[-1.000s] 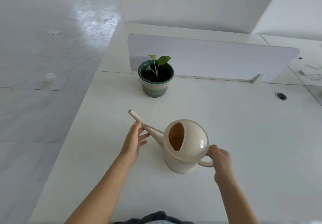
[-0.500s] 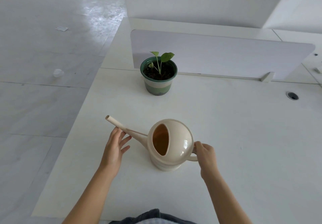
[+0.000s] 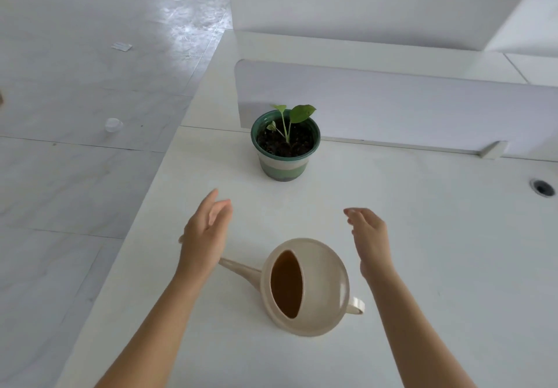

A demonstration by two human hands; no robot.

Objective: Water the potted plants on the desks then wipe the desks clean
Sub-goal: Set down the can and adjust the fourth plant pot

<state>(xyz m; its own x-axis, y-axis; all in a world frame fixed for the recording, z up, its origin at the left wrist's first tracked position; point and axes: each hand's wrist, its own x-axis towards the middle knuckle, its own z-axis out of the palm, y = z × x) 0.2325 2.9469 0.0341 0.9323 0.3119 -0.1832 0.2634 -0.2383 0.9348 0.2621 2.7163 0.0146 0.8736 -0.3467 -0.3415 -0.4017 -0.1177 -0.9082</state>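
A cream watering can (image 3: 323, 285) stands on the white desk (image 3: 437, 251), its spout pointing left and its handle to the right. Behind it a small green potted plant (image 3: 285, 143) with a few leaves sits against the divider. My left hand (image 3: 205, 230) hovers open above the spout, hiding its tip. My right hand (image 3: 370, 239) is open to the right of the can, above the desk. Both hands are apart from the can and reach toward the pot.
A low white divider panel (image 3: 407, 106) runs along the desk's far edge, with a bracket (image 3: 492, 149) at the right. A cable hole (image 3: 542, 187) sits at the far right. The desk's left edge drops to a tiled floor (image 3: 75, 176) with small bits of litter.
Both hands let go of the watering can and moved forward toward the pot. The can now rests on the desk, nearer to me.
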